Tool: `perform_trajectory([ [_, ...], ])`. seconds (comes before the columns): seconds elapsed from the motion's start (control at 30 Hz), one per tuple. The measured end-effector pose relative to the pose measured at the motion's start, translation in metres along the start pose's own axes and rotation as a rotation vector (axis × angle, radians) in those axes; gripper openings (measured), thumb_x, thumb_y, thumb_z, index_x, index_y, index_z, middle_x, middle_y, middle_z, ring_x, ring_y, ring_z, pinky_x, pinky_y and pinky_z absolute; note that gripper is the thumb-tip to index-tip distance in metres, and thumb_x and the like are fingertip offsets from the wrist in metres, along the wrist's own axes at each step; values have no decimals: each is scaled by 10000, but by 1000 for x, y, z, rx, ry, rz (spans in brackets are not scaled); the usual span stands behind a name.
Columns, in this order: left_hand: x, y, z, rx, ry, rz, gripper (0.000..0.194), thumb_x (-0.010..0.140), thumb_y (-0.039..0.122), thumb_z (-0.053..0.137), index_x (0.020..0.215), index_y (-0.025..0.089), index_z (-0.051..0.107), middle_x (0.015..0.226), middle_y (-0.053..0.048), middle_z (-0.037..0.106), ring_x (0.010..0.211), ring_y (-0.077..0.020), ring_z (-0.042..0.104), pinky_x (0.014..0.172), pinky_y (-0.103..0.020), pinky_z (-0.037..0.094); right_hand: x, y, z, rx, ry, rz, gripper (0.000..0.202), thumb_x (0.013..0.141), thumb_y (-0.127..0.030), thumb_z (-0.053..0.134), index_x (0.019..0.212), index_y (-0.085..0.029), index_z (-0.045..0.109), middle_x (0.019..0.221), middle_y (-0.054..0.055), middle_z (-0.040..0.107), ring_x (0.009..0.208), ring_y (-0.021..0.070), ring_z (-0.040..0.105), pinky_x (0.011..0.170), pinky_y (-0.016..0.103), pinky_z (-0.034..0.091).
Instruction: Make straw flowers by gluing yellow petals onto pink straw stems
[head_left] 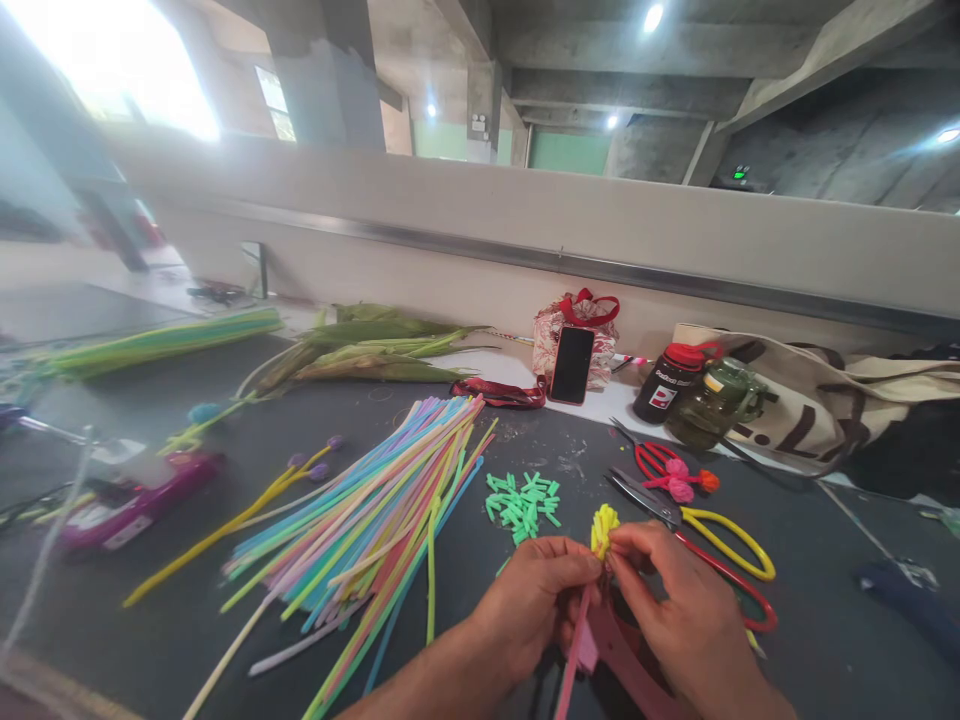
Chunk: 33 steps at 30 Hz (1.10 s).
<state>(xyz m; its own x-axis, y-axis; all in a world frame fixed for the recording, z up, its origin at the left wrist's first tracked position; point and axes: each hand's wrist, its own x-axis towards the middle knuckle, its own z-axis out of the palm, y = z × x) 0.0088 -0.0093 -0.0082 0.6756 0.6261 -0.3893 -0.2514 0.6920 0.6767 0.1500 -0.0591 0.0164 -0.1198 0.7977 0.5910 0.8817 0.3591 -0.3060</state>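
Observation:
Near the table's front edge, my left hand [532, 590] pinches the base of a small tuft of short yellow pipe cleaner pieces [603, 530]. On the other side, the thumb and fingertips of my right hand [675, 610] close on the same tuft. A pink pipe cleaner [574, 655] hangs down below my left fingers. Under and between both hands lies a dark reddish curved thing [630, 665], partly covered, whose kind I cannot make out. Just beyond my left hand is a pile of short green pipe cleaner pieces [523, 505]. Scissors with yellow and red handles [724, 545] lie beside my right hand.
Left of my hands spreads a large bundle of coloured pipe cleaners [360, 500]. Smaller red-handled scissors [656, 460], pink pompom-like pieces [679, 480], a phone [571, 365], a black bottle [664, 385], a green bottle [712, 405] and corn husks [367, 345] lie or stand farther back.

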Motion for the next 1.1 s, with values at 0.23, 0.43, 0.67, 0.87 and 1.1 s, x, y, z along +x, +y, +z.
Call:
perform_trajectory([
  [0.23, -1, 2, 0, -49, 16, -25, 147, 643, 261, 634, 617, 131, 569, 449, 25, 531, 299, -43, 410, 290, -141, 291, -4, 5, 0, 120, -5, 305, 71, 815, -285, 521, 857, -229, 532, 706, -8, 641, 614, 152, 614, 588, 244, 474],
  [0.43, -3, 2, 4, -58, 47, 14, 147, 646, 233, 623, 580, 142, 527, 437, 32, 520, 290, -47, 410, 277, -141, 287, -5, 2, 7, 512, -188, 582, 201, 819, -399, 512, 741, -214, 501, 653, -33, 542, 579, 135, 539, 526, 222, 437],
  [0.67, -3, 0, 4, -84, 36, -13, 133, 655, 234, 628, 621, 132, 549, 469, 22, 549, 302, -39, 421, 287, -130, 294, -2, -2, 11, 700, -206, 652, 197, 816, -369, 526, 715, -201, 526, 599, -50, 528, 552, 124, 503, 502, 210, 386],
  [0.87, -4, 0, 4, -77, -2, -4, 176, 660, 269, 639, 601, 127, 553, 442, 23, 535, 286, -41, 423, 279, -129, 289, -4, 3, 14, 700, -193, 670, 209, 810, -368, 537, 698, -192, 543, 579, -50, 524, 534, 119, 490, 488, 206, 377],
  [1.1, -4, -1, 3, -57, -31, 12, 206, 660, 298, 651, 595, 132, 546, 440, 35, 514, 291, -35, 408, 290, -131, 290, -3, 0, 11, 653, -181, 669, 226, 812, -391, 527, 721, -187, 559, 600, -31, 556, 542, 132, 514, 497, 216, 395],
])
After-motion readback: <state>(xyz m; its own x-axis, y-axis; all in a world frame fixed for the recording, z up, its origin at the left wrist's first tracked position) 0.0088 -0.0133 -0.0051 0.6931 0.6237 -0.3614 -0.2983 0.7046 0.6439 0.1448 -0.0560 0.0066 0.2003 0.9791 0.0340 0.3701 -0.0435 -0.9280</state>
